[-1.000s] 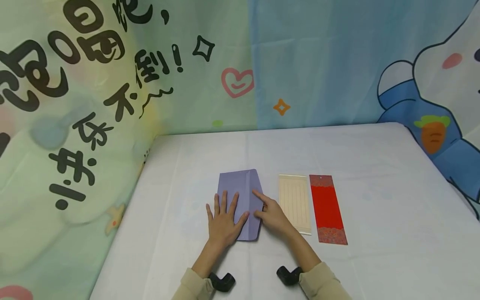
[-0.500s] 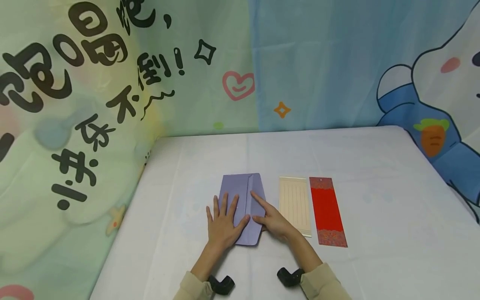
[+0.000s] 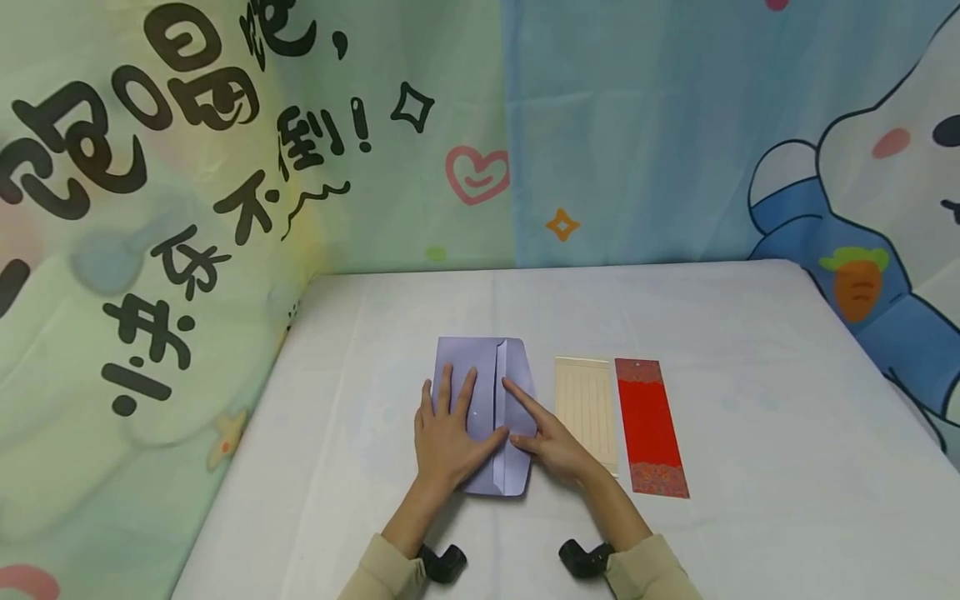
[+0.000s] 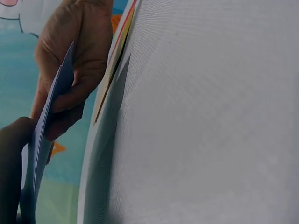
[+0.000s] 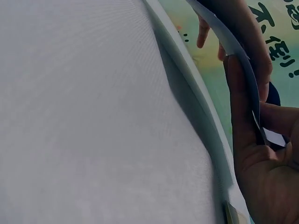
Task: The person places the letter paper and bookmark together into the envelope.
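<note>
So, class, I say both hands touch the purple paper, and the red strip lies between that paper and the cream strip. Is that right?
Not quite: the strips are swapped. The head view shows the cream strip lying between the purple paper and the red strip. The left hand and right hand do both touch the paper.
</note>
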Tool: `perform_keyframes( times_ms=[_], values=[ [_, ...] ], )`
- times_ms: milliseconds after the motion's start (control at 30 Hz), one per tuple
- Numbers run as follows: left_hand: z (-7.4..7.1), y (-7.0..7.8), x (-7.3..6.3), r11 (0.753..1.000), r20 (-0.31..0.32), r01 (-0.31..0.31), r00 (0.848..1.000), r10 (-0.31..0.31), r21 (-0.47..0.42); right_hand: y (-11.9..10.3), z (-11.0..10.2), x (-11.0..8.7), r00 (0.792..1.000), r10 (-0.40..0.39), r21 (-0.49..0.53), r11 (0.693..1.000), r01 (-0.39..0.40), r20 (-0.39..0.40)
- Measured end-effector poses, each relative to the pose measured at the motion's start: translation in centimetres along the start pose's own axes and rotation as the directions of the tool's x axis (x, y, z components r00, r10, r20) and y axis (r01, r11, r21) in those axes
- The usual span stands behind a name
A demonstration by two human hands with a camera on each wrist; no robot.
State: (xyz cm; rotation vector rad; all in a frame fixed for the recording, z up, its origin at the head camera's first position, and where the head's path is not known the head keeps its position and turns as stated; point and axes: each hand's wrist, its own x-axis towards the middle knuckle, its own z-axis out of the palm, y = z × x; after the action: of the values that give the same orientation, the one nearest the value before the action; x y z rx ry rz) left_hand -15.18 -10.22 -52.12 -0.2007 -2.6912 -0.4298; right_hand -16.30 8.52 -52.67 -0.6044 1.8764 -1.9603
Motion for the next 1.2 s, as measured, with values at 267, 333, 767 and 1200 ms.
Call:
perform_keyframes(
  times_ms=[267,333,767,1200],
  values=[
    [-0.1,0.2,0.4,1.000,-0.072,-0.010,0.997,0.008,-0.024,-2.3,0.3,-0.6,0.996,-0.088,-0.150,0.985,0.086,-0.003],
    [-0.1,0.3,0.4,0.999,-0.081,-0.003,0.997,0.000,-0.040,-2.4,0.4,-0.6,0.996,-0.089,-0.147,0.985,0.088,-0.002],
    [-0.1,0.5,0.4,0.999,-0.095,0.005,0.995,-0.009,-0.049,0.5,0.1,0.0,0.993,-0.110,-0.134,0.986,0.102,-0.050],
    [0.3,0.7,0.7,0.998,-0.127,0.048,0.990,-0.054,-0.045,0.9,0.1,0.1,0.988,-0.148,-0.172,0.975,0.139,-0.042]
  ],
)
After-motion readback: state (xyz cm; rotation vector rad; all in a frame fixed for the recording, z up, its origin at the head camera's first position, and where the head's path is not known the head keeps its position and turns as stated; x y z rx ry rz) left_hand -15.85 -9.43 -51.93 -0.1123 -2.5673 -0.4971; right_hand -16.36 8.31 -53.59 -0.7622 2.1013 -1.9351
